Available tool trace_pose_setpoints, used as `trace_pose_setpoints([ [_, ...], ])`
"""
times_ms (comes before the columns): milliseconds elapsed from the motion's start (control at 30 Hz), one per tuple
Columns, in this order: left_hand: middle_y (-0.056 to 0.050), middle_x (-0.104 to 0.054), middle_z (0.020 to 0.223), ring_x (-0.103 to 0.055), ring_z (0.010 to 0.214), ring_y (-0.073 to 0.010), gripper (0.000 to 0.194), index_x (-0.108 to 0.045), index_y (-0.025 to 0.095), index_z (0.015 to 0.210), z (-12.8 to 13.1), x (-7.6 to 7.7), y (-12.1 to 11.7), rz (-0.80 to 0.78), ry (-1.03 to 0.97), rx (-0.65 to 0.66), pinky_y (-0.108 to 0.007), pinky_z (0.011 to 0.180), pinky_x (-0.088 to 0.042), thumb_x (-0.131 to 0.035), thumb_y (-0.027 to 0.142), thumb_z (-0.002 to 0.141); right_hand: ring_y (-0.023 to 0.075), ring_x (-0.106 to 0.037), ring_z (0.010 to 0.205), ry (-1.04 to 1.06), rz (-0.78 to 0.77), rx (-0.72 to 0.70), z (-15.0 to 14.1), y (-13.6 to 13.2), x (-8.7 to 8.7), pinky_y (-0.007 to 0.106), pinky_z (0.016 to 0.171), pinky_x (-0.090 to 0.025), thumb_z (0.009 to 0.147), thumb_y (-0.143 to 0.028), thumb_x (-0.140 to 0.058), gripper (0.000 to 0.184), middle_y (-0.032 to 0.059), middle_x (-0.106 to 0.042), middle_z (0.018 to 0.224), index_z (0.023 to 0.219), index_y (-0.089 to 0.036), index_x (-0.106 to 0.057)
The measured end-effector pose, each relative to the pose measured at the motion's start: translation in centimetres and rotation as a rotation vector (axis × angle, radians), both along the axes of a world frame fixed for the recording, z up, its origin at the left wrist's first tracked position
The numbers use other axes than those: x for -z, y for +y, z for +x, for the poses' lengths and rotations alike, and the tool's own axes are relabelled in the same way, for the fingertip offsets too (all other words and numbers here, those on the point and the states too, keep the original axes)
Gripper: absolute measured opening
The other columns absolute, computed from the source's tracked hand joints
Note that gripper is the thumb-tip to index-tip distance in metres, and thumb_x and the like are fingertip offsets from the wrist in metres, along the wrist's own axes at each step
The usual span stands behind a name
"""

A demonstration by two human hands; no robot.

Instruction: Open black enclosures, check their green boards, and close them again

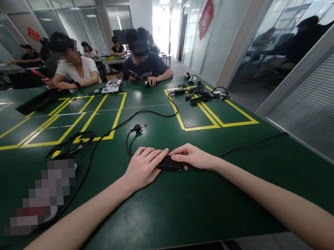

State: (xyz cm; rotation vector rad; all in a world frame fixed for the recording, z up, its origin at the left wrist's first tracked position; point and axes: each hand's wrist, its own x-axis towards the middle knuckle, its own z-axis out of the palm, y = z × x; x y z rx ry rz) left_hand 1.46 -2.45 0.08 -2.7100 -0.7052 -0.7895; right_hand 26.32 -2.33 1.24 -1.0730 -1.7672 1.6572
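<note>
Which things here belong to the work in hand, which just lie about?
In use:
- black rectangular box, between left hand and right hand
- probably black round plug, cord reaching left hand

Lying about:
- coiled black cable
- tangled black cords, far right

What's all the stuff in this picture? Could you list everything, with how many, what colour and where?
Box: one, black, between both hands
Plug: one, black, beyond the left hand
Long cord: one, black, snaking across the middle
Side cord: one, black, running off right
Coiled cable: black, left
Pixelated object: one, front left, too obscured to name
Cord pile: black and some white, count unclear, far right
Tray: one, black, far left
White device: one, far side
Table: one, green, beneath everything
Tape outlines: several, yellow, on the table
People: several, background
Banners: two, red, on partitions
Right hand: one, bare, at the box's right end
</note>
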Motion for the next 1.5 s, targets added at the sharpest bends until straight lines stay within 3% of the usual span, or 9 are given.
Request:
trace_pose_setpoints([
  [267,-0.014,-0.074,0.123,-0.07,0.106,-0.0264,0.04,-0.055,0.016,0.14,0.2,0.4,0.1,-0.014,0.007,0.031,-0.042,0.092,-0.053,-0.052,0.018,0.1,0.0124,-0.06,0.058,-0.076,0.136,0.06,-0.6,-0.2,0.7,0.023,0.049,-0.045,0.097,-0.064,-0.051,0.055,0.0023,-0.065,0.077,0.102,-0.014,-0.072],
  [400,-0.016,-0.073,0.119,-0.07,0.1,-0.0268,0.036,-0.057,0.014,0.136,0.2,0.4,0.3,-0.065,0.031,0.01,-0.041,0.087,-0.053,-0.053,0.021,0.1,0.0144,-0.062,0.062,-0.203,0.46,0.079,-0.5,-1.1,0.1,0.027,0.058,-0.05,0.1,-0.052,-0.052,0.041,0.002,-0.068,0.086,0.123,-0.018,-0.061],
  [567,-0.013,-0.075,0.106,-0.069,0.091,-0.0255,0.032,-0.063,0.015,0.124,0.3,0.1,0.2,-0.177,0.023,0.005,-0.04,0.083,-0.051,-0.048,0.036,0.106,0.0228,-0.072,0.092,-0.467,0.971,-0.11,0.4,-1.0,-0.4,0.031,0.077,-0.053,0.094,-0.04,-0.067,0.039,0.0103,-0.075,0.112,0.127,-0.02,-0.061],
  [733,-0.011,-0.074,0.094,-0.067,0.082,-0.0245,0.039,-0.066,0.013,0.117,0.1,-0.1,0.1,-0.162,-0.001,0.011,-0.039,0.076,-0.049,-0.047,0.046,0.106,0.0231,-0.074,0.088,-0.543,1.09,-0.152,0.4,-0.9,0.1,0.031,0.075,-0.052,0.103,-0.03,-0.053,0.029,0.0122,-0.077,0.107,0.127,-0.016,-0.062],
  [900,-0.011,-0.075,0.095,-0.066,0.085,-0.0235,0.039,-0.067,0.015,0.116,-0.1,0.0,0.2,-0.163,0.02,0.017,-0.038,0.08,-0.05,-0.045,0.046,0.107,0.0196,-0.071,0.08,-0.431,0.893,-0.086,0.1,-1.2,-0.3,0.028,0.07,-0.051,0.093,-0.034,-0.069,0.031,0.0067,-0.076,0.097,0.12,-0.019,-0.064],
  [1133,-0.011,-0.077,0.103,-0.069,0.092,-0.0249,0.041,-0.068,0.017,0.122,0.1,-0.1,0.1,-0.193,-0.013,0.013,-0.04,0.083,-0.052,-0.056,0.05,0.102,0.0018,-0.048,0.044,-0.058,0.104,-0.134,0.7,-0.6,-0.6,0.018,0.038,-0.038,0.087,-0.043,-0.075,0.042,0.0048,-0.072,0.108,0.117,-0.018,-0.062],
  [1300,-0.011,-0.071,0.134,-0.065,0.124,-0.03,0.043,-0.059,0.025,0.138,-0.5,-0.7,-0.2,0.054,-0.187,0.013,-0.056,0.114,-0.04,-0.064,0.029,0.096,0.0014,-0.037,0.038,0.095,0.027,-0.018,2.8,1.0,-0.9,0.018,0.034,-0.023,0.079,-0.052,-0.082,0.048,-0.0015,-0.068,0.083,0.108,-0.017,-0.064],
  [1400,-0.009,-0.073,0.132,-0.066,0.124,-0.0281,0.042,-0.06,0.026,0.134,-0.8,-0.8,-0.1,0.137,-0.243,0.046,-0.057,0.115,-0.04,-0.062,0.019,0.093,0.0011,-0.027,0.037,0.232,0.061,0.255,5.2,2.2,-1.7,0.02,0.036,-0.012,0.076,-0.054,-0.083,0.047,0.0004,-0.072,0.086,0.098,-0.021,-0.059],
  [1500,-0.008,-0.077,0.12,-0.07,0.116,-0.0239,0.029,-0.065,0.021,0.124,-0.6,-0.6,0.2,0.039,-0.19,0.114,-0.049,0.111,-0.047,-0.059,0.018,0.096,0.0018,-0.02,0.038,0.388,0.156,0.532,7.9,3.1,-2.6,0.022,0.038,-0.016,0.078,-0.053,-0.081,0.042,0.0001,-0.074,0.091,0.09,-0.024,-0.052],
])
